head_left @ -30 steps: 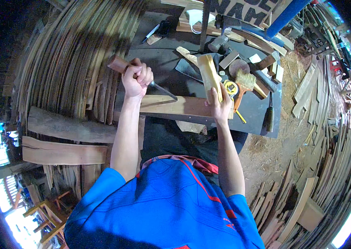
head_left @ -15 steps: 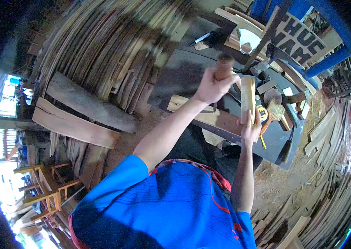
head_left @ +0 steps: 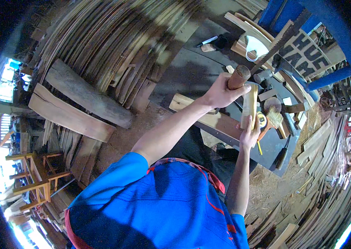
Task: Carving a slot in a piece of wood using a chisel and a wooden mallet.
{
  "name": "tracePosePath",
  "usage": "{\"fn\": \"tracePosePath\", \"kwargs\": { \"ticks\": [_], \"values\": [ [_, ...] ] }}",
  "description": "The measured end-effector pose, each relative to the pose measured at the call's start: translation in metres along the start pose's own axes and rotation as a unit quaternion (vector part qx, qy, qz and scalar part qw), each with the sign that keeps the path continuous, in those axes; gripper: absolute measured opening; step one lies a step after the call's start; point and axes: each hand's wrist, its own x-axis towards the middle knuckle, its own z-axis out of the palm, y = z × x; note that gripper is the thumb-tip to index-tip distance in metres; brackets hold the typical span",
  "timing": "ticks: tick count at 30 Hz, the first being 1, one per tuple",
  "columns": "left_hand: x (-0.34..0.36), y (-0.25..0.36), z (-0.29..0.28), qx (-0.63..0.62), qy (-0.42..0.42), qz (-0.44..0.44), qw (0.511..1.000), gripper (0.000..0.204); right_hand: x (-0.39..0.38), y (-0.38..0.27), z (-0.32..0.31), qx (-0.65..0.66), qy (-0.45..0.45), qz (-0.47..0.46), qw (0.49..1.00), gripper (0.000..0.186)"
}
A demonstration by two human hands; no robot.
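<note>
Head view: upper right of centre, my left hand point(head_left: 220, 92) is wrapped around a wooden handle point(head_left: 237, 79), end pointing upper right; my right hand point(head_left: 249, 133) grips the lower end of a pale block point(head_left: 249, 104), long axis near-vertical, top leaning slightly right.

Scene viewed from wearer's head through left fisheye lens, pointed downward; blue shirt point(head_left: 150, 207) closest at lower edge, left hand point(head_left: 220, 93) and right hand point(head_left: 248, 135) framed near, workbench point(head_left: 192, 74) seen beneath, stacked boards point(head_left: 101, 45) bent toward dark rim.
</note>
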Motion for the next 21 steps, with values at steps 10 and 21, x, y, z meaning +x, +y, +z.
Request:
{"fn": "tracePosePath", "kwargs": {
  "ticks": [10,21],
  "values": [
    [0.004,-0.01,-0.008,-0.045,0.087,-0.014,0.995,0.026,-0.005,-0.018,0.005,-0.005,-0.004,0.014,1.0,0.047],
    [-0.005,0.0,-0.004,-0.036,-0.04,-0.016,0.998,0.021,0.0,-0.015,0.004,0.016,-0.02,0.03,0.999,0.046]
  ]
}}
